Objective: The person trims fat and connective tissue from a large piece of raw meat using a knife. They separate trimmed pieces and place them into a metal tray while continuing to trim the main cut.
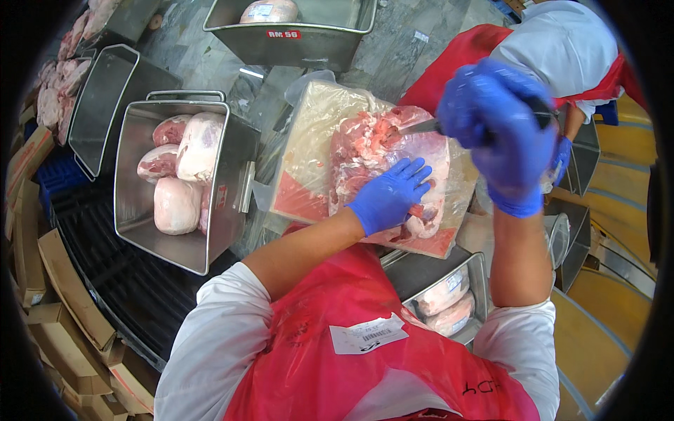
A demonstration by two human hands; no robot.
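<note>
A large slab of raw pink meat (379, 151) lies on a red cutting board (302, 200) covered with clear plastic film. My left hand (390, 196), in a blue glove, rests flat on the meat's near side with fingers spread. Raised above the board's right side, my right hand (498, 126), also blue-gloved, is shut on a knife (421, 127). The blade points left and its tip touches the top of the meat.
A steel tub (133, 175) holding several wrapped meat pieces stands to the left, with more steel tubs behind it (295, 38) and below the board (477, 270). Cardboard boxes (63, 281) line the left edge. Another person in white and red (562, 49) works at the upper right.
</note>
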